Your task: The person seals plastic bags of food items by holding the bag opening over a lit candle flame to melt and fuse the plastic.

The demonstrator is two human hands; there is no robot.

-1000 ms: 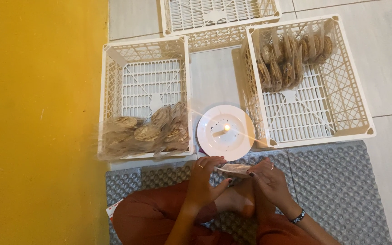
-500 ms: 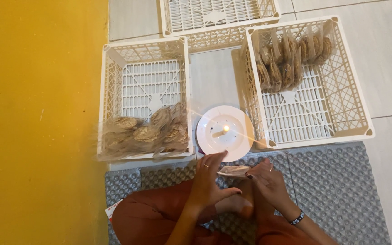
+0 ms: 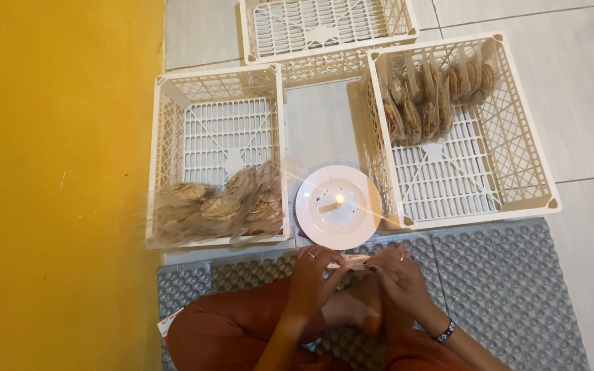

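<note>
My left hand (image 3: 313,275) and my right hand (image 3: 397,273) meet over my lap, both pinching a small clear plastic packet (image 3: 354,261) held flat between them. Just beyond the packet a white plate (image 3: 338,206) sits on the floor with a short lit candle (image 3: 331,203) burning at its centre. What the packet contains is hidden by my fingers.
A white plastic crate (image 3: 218,154) on the left holds several bagged brown snacks at its near end. Another crate (image 3: 458,127) on the right holds bagged snacks at its far end. A third crate (image 3: 324,27) lies behind. Grey textured mat (image 3: 489,288) under me; yellow wall on the left.
My hands have shifted slightly toward the plate with the packet; the left fingers have closed onto it. The crates and plate have not moved.
</note>
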